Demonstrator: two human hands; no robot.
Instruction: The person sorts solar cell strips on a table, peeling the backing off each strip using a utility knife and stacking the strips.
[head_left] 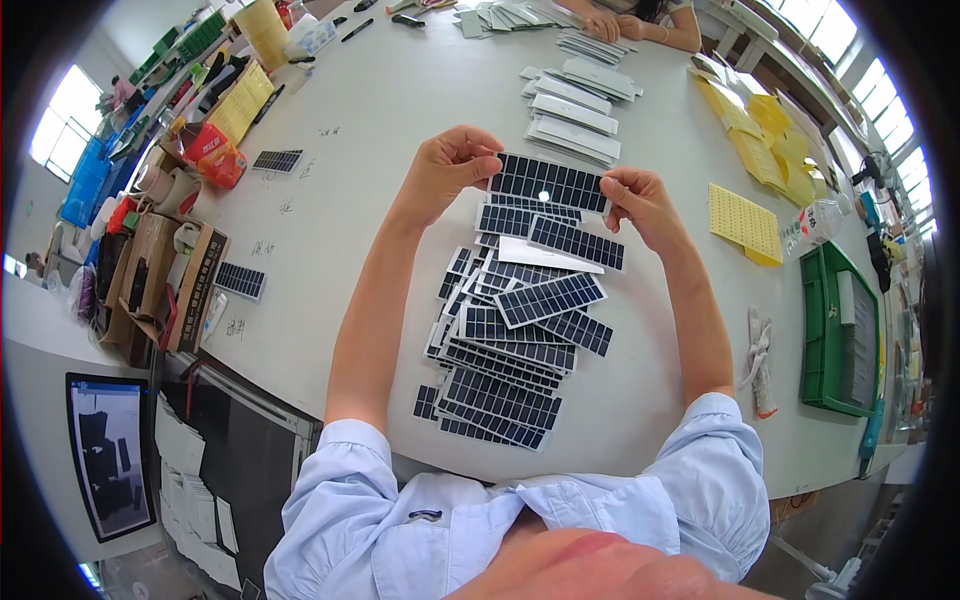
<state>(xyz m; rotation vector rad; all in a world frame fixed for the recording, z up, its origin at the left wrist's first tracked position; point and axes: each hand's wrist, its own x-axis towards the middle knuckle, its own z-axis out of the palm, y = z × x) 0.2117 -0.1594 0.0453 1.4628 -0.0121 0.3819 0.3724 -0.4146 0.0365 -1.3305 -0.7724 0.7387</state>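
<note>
A dark solar panel [550, 183] with a white border is held up between both hands, its cell side facing me and a bright glint on it. My left hand [452, 172] pinches its left end with thumb and fingers. At the opposite end my right hand [640, 205] grips the edge in the same way. Below the held panel lies a loose, overlapping pile of similar solar panels [510, 350] that reaches toward my body. One white piece [550, 256] lies face down near the top of that pile. Beyond the held panel are stacks of white-backed pieces [572, 138].
Another person's hands [615, 25] rest at the far edge by more stacks. Yellow sticker sheets [745, 222], a plastic bottle [815, 225], a green tray [838, 325] and gloves [760, 365] lie right. Single panels [241, 280], a red bag [210, 152] and boxes [197, 285] stand left.
</note>
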